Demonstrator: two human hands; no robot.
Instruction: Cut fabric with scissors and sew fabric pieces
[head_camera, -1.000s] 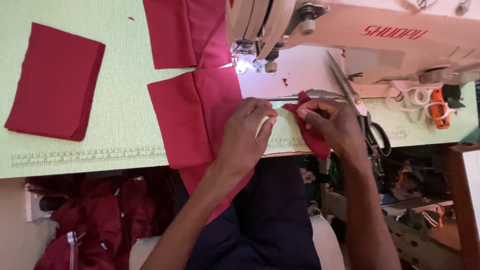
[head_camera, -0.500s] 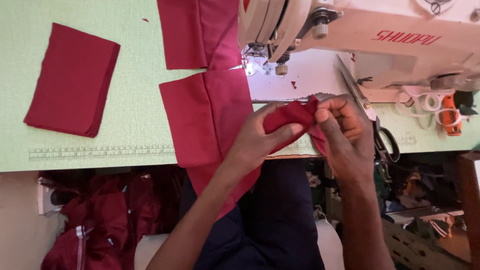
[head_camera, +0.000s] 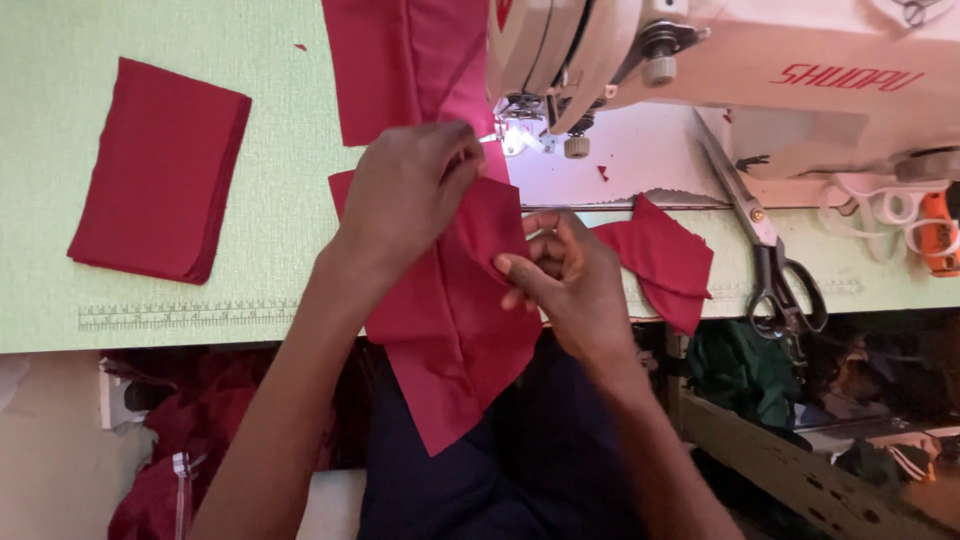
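Green worktop (head_camera: 280, 200) carries a white sewing machine (head_camera: 760, 80). Long red cloth (head_camera: 450, 330) runs from the machine's needle toward the person, over the edge. Left hand (head_camera: 405, 195) pinches its top beside the needle; right hand (head_camera: 570, 280) grips its right edge. Folded stack (head_camera: 160, 170) far left, scissors (head_camera: 770, 260) and scrap (head_camera: 660, 255) right.
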